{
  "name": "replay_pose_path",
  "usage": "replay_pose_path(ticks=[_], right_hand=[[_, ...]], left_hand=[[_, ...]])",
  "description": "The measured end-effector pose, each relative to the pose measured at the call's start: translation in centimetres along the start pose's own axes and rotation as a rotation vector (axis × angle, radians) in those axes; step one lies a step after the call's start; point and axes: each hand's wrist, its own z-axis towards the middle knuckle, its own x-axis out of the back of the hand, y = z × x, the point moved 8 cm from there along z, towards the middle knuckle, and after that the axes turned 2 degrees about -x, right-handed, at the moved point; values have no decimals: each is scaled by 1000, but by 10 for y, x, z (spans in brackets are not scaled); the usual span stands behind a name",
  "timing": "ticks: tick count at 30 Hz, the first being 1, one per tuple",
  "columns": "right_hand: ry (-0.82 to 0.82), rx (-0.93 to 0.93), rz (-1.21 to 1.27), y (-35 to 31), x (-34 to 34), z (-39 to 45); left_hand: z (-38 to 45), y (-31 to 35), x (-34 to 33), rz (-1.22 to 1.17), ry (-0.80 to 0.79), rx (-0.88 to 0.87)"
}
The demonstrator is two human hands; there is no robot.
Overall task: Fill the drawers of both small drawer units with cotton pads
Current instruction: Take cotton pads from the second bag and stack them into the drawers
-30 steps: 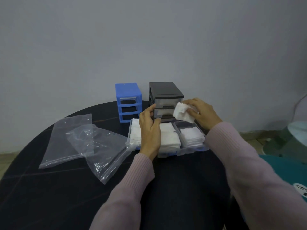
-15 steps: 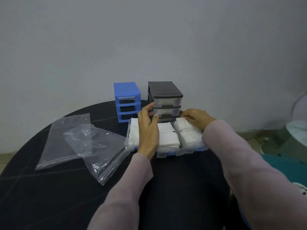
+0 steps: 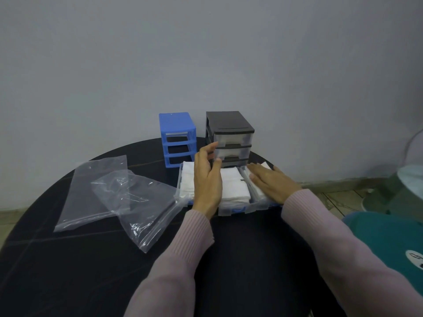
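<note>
Cotton pads [image 3: 233,187] under flat, spread right hand [image 3: 272,185]; left hand [image 3: 207,179] relaxed, fingertips at black drawer unit [image 3: 231,138].

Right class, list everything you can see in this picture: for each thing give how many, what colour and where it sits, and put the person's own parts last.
Table: one, black, round, fills the foreground.
Blue drawer unit: one, blue, back of the table, left of the dark one; its three slots look empty.
Dark drawer unit: one, dark frame, two clear drawers in place showing white inside.
Pulled-out drawers: three, clear, side by side in front of the units.
Cotton pads: stacks, white, in the pulled-out drawers.
Plastic bags: two, clear, overlapping, left part of the table.
Wall: grey, behind the table.
Left hand: over the left drawers, fingertips near the dark unit.
Right hand: flat on the right drawer's pads.
Sleeves: two, pale pink.
</note>
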Motion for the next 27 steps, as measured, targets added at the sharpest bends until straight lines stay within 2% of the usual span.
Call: replay_pose_path(ticks=[2,6,8,11,13,15,18,22,24,27], right_hand=[[-2,-18,76,0,-2,-5],[35,-63,-46,8,-7,-2],[3,-90,-73,12,-13,-1],[-14,-83,-76,12,-17,-3],[-14,-78,-42,11,-17,-3],[-27,-80,-35,10,-17,-4],[-21,-106,-88,9,-15,-5],[111,-99,-159,-6,1,-8],[149,-14,-186,-26,8,-11],[78,132,-177,-61,1,-15]], left_hand=[[1,-4,0,0,-2,-2],[-1,-2,0,76,-17,-37],[-1,-2,1,310,-39,-98],[0,-12,1,902,-110,-133],[-1,-23,0,1118,-174,-98],[-3,-35,-1,1231,-248,-68],[-5,-52,0,1297,-353,16],[-6,-59,2,1301,-379,78],[-5,-59,2,1280,-378,92],[-6,-60,2,1254,-385,118]])
